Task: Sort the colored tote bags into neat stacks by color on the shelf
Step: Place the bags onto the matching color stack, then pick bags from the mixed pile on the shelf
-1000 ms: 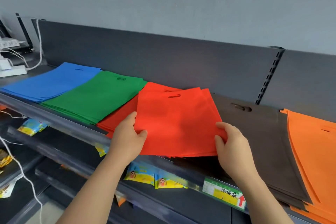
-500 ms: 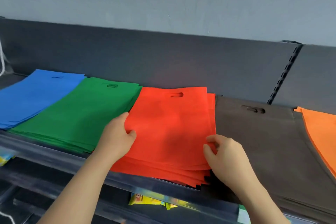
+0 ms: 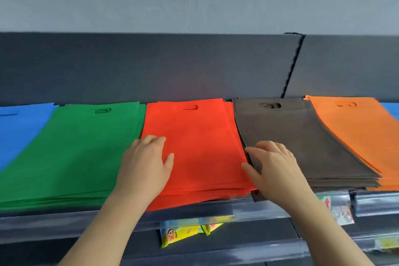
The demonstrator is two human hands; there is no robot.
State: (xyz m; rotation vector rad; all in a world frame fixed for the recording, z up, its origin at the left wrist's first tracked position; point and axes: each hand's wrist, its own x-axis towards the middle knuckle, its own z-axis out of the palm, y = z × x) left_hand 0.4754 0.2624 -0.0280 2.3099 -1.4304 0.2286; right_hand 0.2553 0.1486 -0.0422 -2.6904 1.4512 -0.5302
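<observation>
Your left grip [image 3: 143, 164] lies flat on the left part of the red stack [image 3: 203, 134], with the fingers straight and holding nothing. Your right grip [image 3: 274, 164] is also released: the thumb touches the right edge of the red stack and the spread fingers rest on the near left part of the brown stack [image 3: 302, 140].

The red stack lies in the middle of the shelf [image 3: 64, 220], and its near edge reaches over the shelf front. The green stack [image 3: 82, 147] touches it on the left, and the blue stack [image 3: 19, 127] is further left. The brown stack touches it on the right. The orange stack [image 3: 349, 127] partly covers the right side of the brown one. A yellow packet [image 3: 183, 231] shows under the shelf.
</observation>
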